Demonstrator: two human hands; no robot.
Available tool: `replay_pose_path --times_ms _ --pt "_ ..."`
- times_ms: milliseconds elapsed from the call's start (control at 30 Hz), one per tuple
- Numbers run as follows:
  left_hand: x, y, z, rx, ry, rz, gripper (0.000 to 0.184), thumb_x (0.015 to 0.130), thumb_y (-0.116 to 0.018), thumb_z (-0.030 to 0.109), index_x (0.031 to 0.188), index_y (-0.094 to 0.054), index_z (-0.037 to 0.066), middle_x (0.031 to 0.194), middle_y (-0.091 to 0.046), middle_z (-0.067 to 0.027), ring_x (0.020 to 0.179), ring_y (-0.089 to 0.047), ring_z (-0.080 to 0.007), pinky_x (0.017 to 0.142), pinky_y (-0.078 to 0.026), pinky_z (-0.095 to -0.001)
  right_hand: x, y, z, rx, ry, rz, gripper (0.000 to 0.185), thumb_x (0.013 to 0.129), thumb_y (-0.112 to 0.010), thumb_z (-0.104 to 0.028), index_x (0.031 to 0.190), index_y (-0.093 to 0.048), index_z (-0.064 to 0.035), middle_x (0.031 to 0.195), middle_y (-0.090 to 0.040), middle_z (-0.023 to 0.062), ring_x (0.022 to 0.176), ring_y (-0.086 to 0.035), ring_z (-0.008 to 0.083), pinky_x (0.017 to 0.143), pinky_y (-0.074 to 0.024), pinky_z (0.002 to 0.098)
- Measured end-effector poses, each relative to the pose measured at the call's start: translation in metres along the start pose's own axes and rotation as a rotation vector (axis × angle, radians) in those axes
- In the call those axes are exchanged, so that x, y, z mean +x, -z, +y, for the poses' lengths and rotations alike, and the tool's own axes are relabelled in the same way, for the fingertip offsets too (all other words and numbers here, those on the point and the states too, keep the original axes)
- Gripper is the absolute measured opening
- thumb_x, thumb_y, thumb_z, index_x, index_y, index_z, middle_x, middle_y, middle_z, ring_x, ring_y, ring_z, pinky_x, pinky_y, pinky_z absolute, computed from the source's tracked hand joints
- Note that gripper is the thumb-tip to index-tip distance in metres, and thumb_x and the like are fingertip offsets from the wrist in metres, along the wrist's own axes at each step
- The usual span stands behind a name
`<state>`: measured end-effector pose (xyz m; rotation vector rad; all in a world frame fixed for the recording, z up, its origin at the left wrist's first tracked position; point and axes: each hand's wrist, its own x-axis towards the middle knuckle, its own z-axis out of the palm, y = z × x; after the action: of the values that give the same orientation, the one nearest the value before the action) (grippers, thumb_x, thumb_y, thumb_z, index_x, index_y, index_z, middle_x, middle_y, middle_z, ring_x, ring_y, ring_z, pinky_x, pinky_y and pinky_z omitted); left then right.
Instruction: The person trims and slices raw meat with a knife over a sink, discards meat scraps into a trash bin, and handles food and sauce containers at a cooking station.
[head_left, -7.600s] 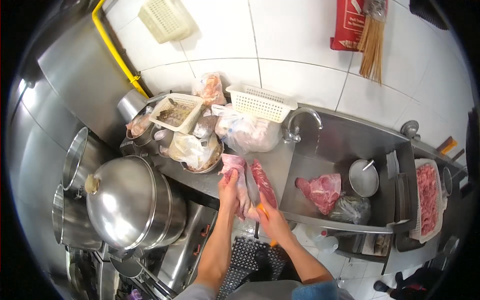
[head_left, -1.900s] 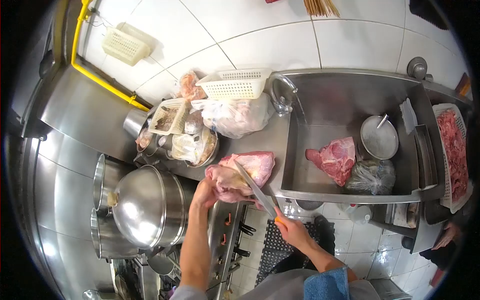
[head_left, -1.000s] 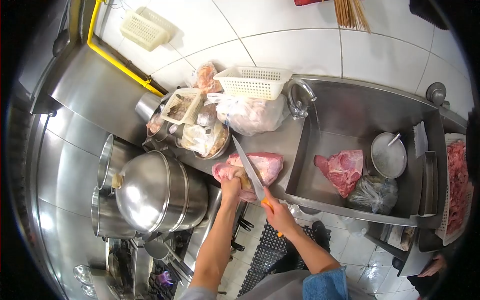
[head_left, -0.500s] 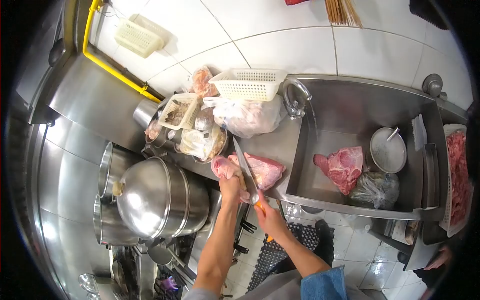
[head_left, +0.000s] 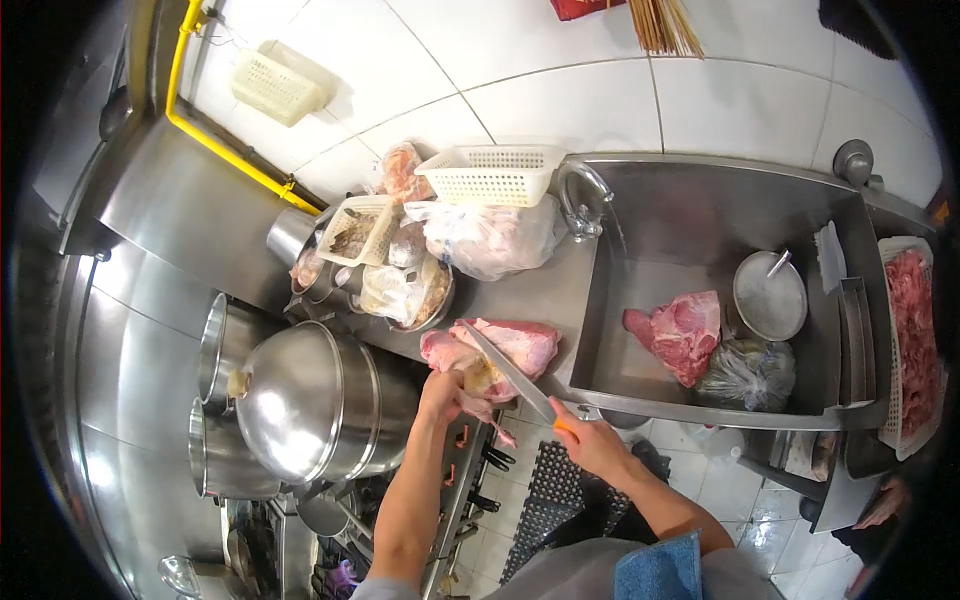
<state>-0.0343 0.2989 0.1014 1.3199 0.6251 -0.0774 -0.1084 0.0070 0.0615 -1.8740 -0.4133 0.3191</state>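
Note:
A large piece of raw meat (head_left: 527, 345), pink with pale fat, lies on the steel counter (head_left: 520, 290) left of the sink. My left hand (head_left: 441, 396) grips its near left side, and a thin strip hangs down by the fingers. My right hand (head_left: 592, 440) is closed around the orange handle of a long knife (head_left: 512, 374). The blade slants up and left across the meat, its tip near the top edge. Whether the edge is cutting in or only lies over the surface, I cannot tell.
Water runs from the faucet (head_left: 583, 200) into the sink (head_left: 650, 180), which holds another meat cut (head_left: 680, 335), a bowl (head_left: 770, 297) and a plastic bag (head_left: 748, 375). Behind the meat are a bagged load (head_left: 490, 240) and white baskets (head_left: 490, 178). A big steel pot (head_left: 300, 400) stands left.
My right hand and the knife have moved right and down, and the blade lies at a flatter slant. The meat under my left hand is spread more open, with a strip now dangling.

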Motion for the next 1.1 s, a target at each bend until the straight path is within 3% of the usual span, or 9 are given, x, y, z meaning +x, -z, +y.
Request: replay_pose_path --times_ms 167,400,433,733,800,933,967,1033,1100 --pt "-0.049 -0.020 0.041 -0.260 0.264 -0.359 0.037 0.085 -0.051 0.000 0.122 -0.052 -0.004 0.115 -0.061 -0.0186 0.099 -0.065 -0.0327 0.082 -0.056 -0.0488 0.001 -0.007 -0.016 0.068 -0.023 -0.014 0.055 0.094 -0.058 -0.022 0.145 -0.040 -0.0190 0.080 -0.065 0.0247 0.076 -0.065 0.0443 0.064 -0.0508 0.0461" --pt "0.006 -0.013 -0.014 0.512 -0.197 0.295 0.047 0.085 -0.068 0.029 0.107 -0.061 -0.012 0.096 -0.068 -0.0152 0.081 -0.067 -0.0243 0.066 -0.054 -0.0362 0.035 -0.045 -0.031 0.124 0.027 0.037 0.056 0.094 -0.057 -0.019 0.147 -0.036 -0.0133 0.080 -0.063 0.0278 0.077 -0.063 0.0454 0.065 -0.0476 0.0498" --pt "-0.007 -0.027 -0.005 0.467 -0.229 0.314 0.042 0.083 -0.070 0.032 0.091 -0.066 -0.009 0.085 -0.068 -0.0114 0.074 -0.065 -0.0194 0.061 -0.051 -0.0329 0.044 -0.047 -0.034 0.095 0.014 0.044 0.057 0.094 -0.056 -0.019 0.147 -0.036 -0.0125 0.081 -0.064 0.0276 0.078 -0.064 0.0455 0.066 -0.0487 0.0484" --pt "0.003 -0.032 0.001 0.484 -0.307 0.221 0.028 0.085 -0.062 0.023 0.066 -0.063 0.001 0.064 -0.062 -0.0044 0.059 -0.059 -0.0126 0.052 -0.045 -0.0292 0.013 -0.038 -0.021 0.171 0.030 0.000 0.052 0.095 -0.054 -0.015 0.144 -0.039 -0.0072 0.083 -0.063 0.0261 0.069 -0.064 0.0406 0.063 -0.0485 0.0429" --pt "-0.001 -0.033 0.000 0.476 -0.337 0.133 0.019 0.085 -0.062 0.019 0.075 -0.063 0.004 0.071 -0.061 -0.0009 0.063 -0.056 -0.0107 0.056 -0.044 -0.0276 0.055 -0.039 -0.032 0.219 0.027 0.000 0.052 0.095 -0.054 -0.015 0.144 -0.039 -0.0068 0.084 -0.062 0.0261 0.064 -0.063 0.0375 0.062 -0.0485 0.0401" --pt "-0.007 -0.035 0.026 0.508 -0.263 0.151 0.011 0.085 -0.061 0.016 0.078 -0.061 0.007 0.073 -0.058 0.0023 0.066 -0.054 -0.0095 0.058 -0.043 -0.0261 0.068 -0.034 -0.037 0.352 0.007 -0.069 0.050 0.098 -0.054 -0.018 0.146 -0.040 -0.0113 0.062 -0.056 0.0063 0.045 -0.051 0.0153 0.044 -0.0430 0.0296" --pt "-0.004 -0.032 0.030 0.503 -0.246 0.165 0.008 0.084 -0.061 0.014 0.085 -0.061 0.006 0.077 -0.059 0.0010 0.067 -0.055 -0.0102 0.059 -0.045 -0.0272 0.045 -0.015 -0.042 0.389 -0.181 -0.253 0.051 0.099 -0.053 -0.017 0.147 -0.039 -0.0146 0.058 -0.049 -0.0014 0.042 -0.045 0.0077 0.038 -0.0373 0.0268" --pt "0.001 -0.024 0.029 0.337 -0.243 0.106 0.010 0.084 -0.061 0.014 0.090 -0.060 0.006 0.080 -0.060 -0.0001 0.068 -0.056 -0.0111 0.061 -0.047 -0.0281 0.012 -0.010 -0.024 0.292 -0.165 -0.226 0.053 0.095 -0.059 -0.018 0.145 -0.042 -0.0159 0.074 -0.061 0.0165 0.061 -0.058 0.0154 0.062 -0.0486 0.0311" --pt "0.000 -0.031 0.036 0.219 -0.315 0.025 0.021 0.084 -0.061 0.014 0.102 -0.058 0.003 0.090 -0.063 -0.0040 0.074 -0.060 -0.0132 0.066 -0.051 -0.0303 -0.007 0.009 -0.028 0.297 -0.202 -0.174 0.053 0.095 -0.060 -0.019 0.145 -0.042 -0.0164 0.072 -0.061 0.0169 0.058 -0.055 0.0155 0.061 -0.0481 0.0308"
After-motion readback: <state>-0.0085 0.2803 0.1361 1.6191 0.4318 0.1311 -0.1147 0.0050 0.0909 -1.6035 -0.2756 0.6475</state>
